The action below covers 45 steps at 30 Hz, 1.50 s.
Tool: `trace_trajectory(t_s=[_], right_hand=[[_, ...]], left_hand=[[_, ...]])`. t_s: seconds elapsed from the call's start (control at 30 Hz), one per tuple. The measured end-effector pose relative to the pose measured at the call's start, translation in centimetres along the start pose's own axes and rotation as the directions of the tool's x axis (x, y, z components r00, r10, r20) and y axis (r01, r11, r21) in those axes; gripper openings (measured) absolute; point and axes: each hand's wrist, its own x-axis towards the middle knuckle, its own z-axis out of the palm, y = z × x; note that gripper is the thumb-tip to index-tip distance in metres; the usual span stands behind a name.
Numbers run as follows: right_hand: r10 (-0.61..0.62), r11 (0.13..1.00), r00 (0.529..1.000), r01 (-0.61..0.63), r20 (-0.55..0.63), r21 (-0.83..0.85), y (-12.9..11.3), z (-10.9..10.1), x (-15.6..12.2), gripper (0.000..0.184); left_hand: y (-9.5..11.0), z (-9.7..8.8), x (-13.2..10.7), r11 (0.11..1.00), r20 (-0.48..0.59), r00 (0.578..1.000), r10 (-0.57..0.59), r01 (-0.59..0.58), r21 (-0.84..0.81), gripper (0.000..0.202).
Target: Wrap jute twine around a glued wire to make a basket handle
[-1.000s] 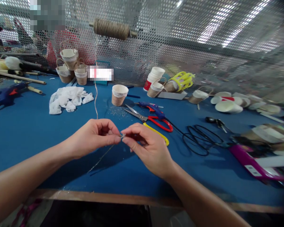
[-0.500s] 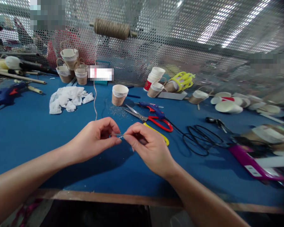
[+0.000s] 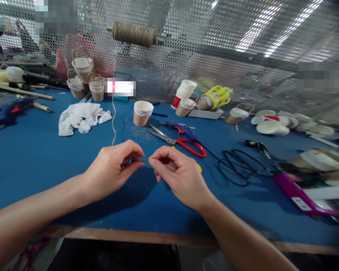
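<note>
My left hand point(image 3: 113, 165) is pinched, thumb against fingers, around a length of twine point(image 3: 113, 124) that runs down from the spool point(image 3: 134, 34) on the mesh. Close beside it, my right hand point(image 3: 182, 177) pinches the thin strand's end between thumb and forefinger. Only a short piece of strand shows between the fingertips; the rest is hidden in the left palm. Just beyond both hands lie scissors point(image 3: 171, 141) with one red and one yellow handle, the yellow one mostly behind my right hand. A brown cup with a white lace rim point(image 3: 142, 116) stands behind them.
A blue glue gun point(image 3: 183, 131) with a coiled black cord lies past the scissors. White lace scraps point(image 3: 77, 116) and small handled baskets point(image 3: 83, 71) are at left. Stacked paper cups point(image 3: 183, 92) stand at back right. A purple power strip point(image 3: 299, 197) lies far right.
The fingertips have drawn slightly apart, and the strand between them has shifted. My right hand now covers more of the yellow scissor handle.
</note>
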Motion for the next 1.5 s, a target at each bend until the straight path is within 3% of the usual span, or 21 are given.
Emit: trace_trajectory(t_s=[0.2,0.33,0.47,0.67,0.93,1.5], right_hand=[[-0.358,0.885,0.934,0.343,0.011,-0.315,0.32,-0.31,0.16,0.009],[-0.432,0.817,0.896,0.436,0.101,-0.378,0.25,-0.68,0.36,0.012],[-0.425,0.81,0.896,0.44,0.128,-0.387,0.36,-0.87,0.45,0.011],[-0.429,0.841,0.902,0.417,0.046,-0.344,0.65,-0.73,0.45,0.006],[-0.537,0.697,0.838,0.506,0.096,-0.508,0.45,-0.97,0.43,0.007],[-0.52,0.766,0.854,0.459,-0.015,-0.451,0.61,-0.59,0.5,0.006]], left_hand=[[-0.17,0.03,-0.07,0.985,0.052,0.996,-0.072,0.079,-0.154,0.007],[-0.23,0.1,0.01,0.985,0.068,0.996,-0.056,0.066,-0.159,0.007],[-0.25,0.0,0.11,0.984,0.086,0.995,-0.054,0.067,-0.166,0.007],[-0.25,-0.18,0.15,0.983,0.089,0.994,-0.07,0.084,-0.162,0.008],[-0.23,-0.17,0.23,0.971,0.132,0.988,-0.083,0.11,-0.214,0.008],[-0.42,-0.06,0.04,0.98,0.106,0.992,-0.069,0.087,-0.18,0.012]])
